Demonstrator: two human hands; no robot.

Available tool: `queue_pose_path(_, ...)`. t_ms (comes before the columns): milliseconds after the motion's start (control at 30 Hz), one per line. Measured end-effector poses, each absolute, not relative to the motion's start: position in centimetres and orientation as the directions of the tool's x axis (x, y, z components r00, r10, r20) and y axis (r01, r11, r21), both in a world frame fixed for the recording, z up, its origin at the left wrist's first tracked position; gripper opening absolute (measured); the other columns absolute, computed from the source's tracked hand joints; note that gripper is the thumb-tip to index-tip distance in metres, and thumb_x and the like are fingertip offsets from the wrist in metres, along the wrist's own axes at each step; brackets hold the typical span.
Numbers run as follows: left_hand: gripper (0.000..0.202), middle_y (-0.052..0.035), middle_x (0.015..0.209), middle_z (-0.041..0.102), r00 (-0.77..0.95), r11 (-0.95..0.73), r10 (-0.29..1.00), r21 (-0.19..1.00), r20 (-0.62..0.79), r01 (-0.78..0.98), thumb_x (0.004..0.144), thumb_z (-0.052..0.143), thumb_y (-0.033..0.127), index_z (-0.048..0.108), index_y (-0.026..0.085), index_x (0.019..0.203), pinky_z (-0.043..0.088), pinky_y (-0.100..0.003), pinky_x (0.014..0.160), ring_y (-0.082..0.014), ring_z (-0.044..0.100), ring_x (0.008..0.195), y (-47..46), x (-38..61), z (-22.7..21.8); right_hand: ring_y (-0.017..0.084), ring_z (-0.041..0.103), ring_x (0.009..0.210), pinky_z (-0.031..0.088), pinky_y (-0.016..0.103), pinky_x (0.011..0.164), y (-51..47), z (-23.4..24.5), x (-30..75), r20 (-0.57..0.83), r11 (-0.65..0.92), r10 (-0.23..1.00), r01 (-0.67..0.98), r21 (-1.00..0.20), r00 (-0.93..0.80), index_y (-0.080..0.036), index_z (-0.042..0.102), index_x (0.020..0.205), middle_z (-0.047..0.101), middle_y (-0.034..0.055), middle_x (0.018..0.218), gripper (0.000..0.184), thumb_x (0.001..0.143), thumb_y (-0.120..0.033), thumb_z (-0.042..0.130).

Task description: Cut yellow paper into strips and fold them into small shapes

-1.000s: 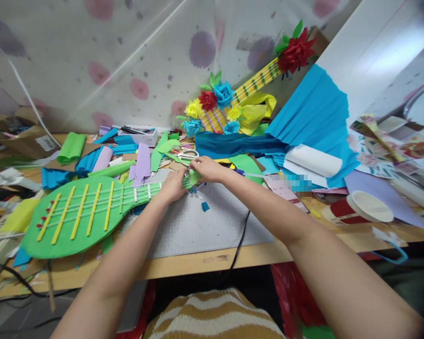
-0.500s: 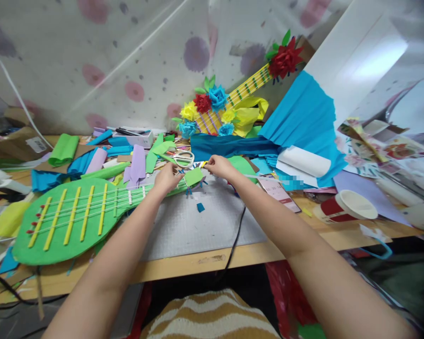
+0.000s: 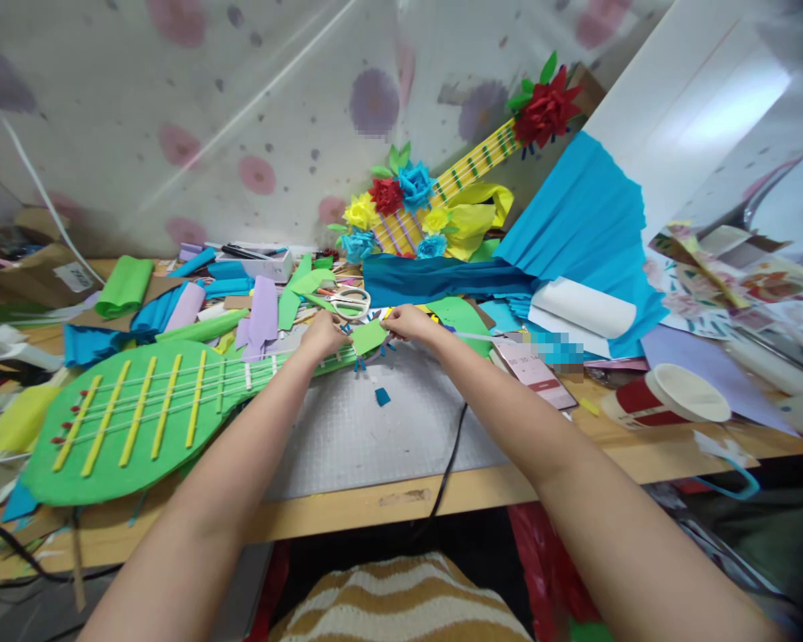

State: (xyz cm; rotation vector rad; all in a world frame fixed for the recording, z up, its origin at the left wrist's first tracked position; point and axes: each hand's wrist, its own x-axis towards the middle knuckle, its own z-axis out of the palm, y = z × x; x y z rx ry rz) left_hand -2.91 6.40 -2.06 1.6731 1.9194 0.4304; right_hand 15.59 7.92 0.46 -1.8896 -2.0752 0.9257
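Observation:
A green paper guitar (image 3: 117, 419) with yellow frets and white strings lies on the left of the wooden table (image 3: 348, 508), its neck running right over a grey cutting mat (image 3: 375, 437). My left hand (image 3: 325, 334) pinches the neck just before the green headstock (image 3: 368, 337). My right hand (image 3: 408, 323) pinches the headstock's far end with closed fingers. A small blue paper scrap (image 3: 382, 397) lies on the mat below the headstock.
White-handled scissors (image 3: 348, 301) lie just behind my hands among green, purple and blue paper strips. A decorated yellow paper guitar (image 3: 442, 192) with flowers leans at the back. Blue crepe paper (image 3: 575, 232), a red paper cup (image 3: 666, 401) and a phone (image 3: 535, 370) sit right.
My right hand moved off the headstock toward the right, then came back to its end. The left hand stayed on the neck. The view shifted slightly.

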Motion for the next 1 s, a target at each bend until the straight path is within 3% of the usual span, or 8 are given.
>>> queue_pose_path(200,0.050,-0.0049,0.089,0.070,-0.097,0.187,0.978,0.572,-0.184,0.799,0.056,0.077,0.025,0.050,0.020,0.098,0.046,-0.030,0.071,-0.0227,0.064,0.090,6.6,-3.0,-2.0,0.007,0.049,0.044,0.035,0.019,0.048,8.1,0.2,15.3,-0.267,-0.008,0.950,0.840,-0.543,-0.164,-0.013,0.063,0.066,0.066,0.0034,0.061,0.021,0.079,-0.026,0.053)
queue_pose_path(467,0.048,-0.0088,0.101,0.066,-0.108,0.173,0.981,0.484,-0.158,0.858,0.064,0.069,0.028,0.045,0.019,0.105,0.045,-0.032,0.077,-0.0237,0.061,0.098,5.5,-2.4,-1.3,0.008,0.050,0.049,0.033,0.018,0.051,7.3,-0.1,15.2,-0.189,0.020,0.971,0.836,-0.548,-0.147,-0.013,0.060,0.067,0.065,0.0041,0.062,0.025,0.083,-0.031,0.051)
queue_pose_path(600,0.039,-0.0085,0.109,0.063,-0.040,0.048,0.999,0.494,-0.025,0.868,0.069,0.062,0.026,0.047,0.020,0.105,0.044,-0.033,0.082,-0.0236,0.059,0.102,4.7,-2.2,-1.0,0.008,0.051,0.049,0.033,0.018,0.051,7.1,-0.5,15.8,-0.173,0.024,0.972,0.795,-0.607,-0.161,-0.014,0.059,0.066,0.064,0.0034,0.060,0.030,0.085,-0.034,0.047)
queue_pose_path(767,0.040,-0.0103,0.113,0.060,0.064,-0.133,0.982,0.416,0.176,0.899,0.070,0.060,0.026,0.050,0.019,0.108,0.040,-0.037,0.093,-0.0276,0.053,0.111,3.9,-1.5,-0.2,0.009,0.052,0.051,0.034,0.019,0.052,6.7,-0.7,16.4,-0.166,0.033,0.971,0.785,-0.619,-0.171,-0.014,0.059,0.068,0.064,0.0029,0.061,0.025,0.081,-0.034,0.051)
queue_pose_path(900,0.059,-0.0080,0.113,0.062,0.257,-0.268,0.962,0.493,0.092,0.828,0.064,0.070,0.028,0.046,0.020,0.117,0.043,-0.035,0.089,-0.0253,0.056,0.107,3.3,-0.5,0.7,0.008,0.051,0.052,0.034,0.019,0.053,6.5,-0.6,16.3,-0.162,0.042,0.968,0.765,-0.643,-0.190,-0.014,0.057,0.067,0.062,0.0014,0.058,0.023,0.082,-0.031,0.051)
queue_pose_path(1000,0.074,-0.0082,0.116,0.061,0.299,-0.265,0.954,0.491,0.009,0.830,0.062,0.071,0.021,0.036,0.021,0.128,0.045,-0.032,0.082,-0.0237,0.058,0.104,3.0,0.3,1.3,0.008,0.050,0.051,0.034,0.018,0.053,6.3,-0.5,16.2,-0.159,0.038,0.969,0.753,-0.657,-0.187,-0.015,0.056,0.066,0.061,-0.0003,0.056,0.020,0.081,-0.027,0.051)
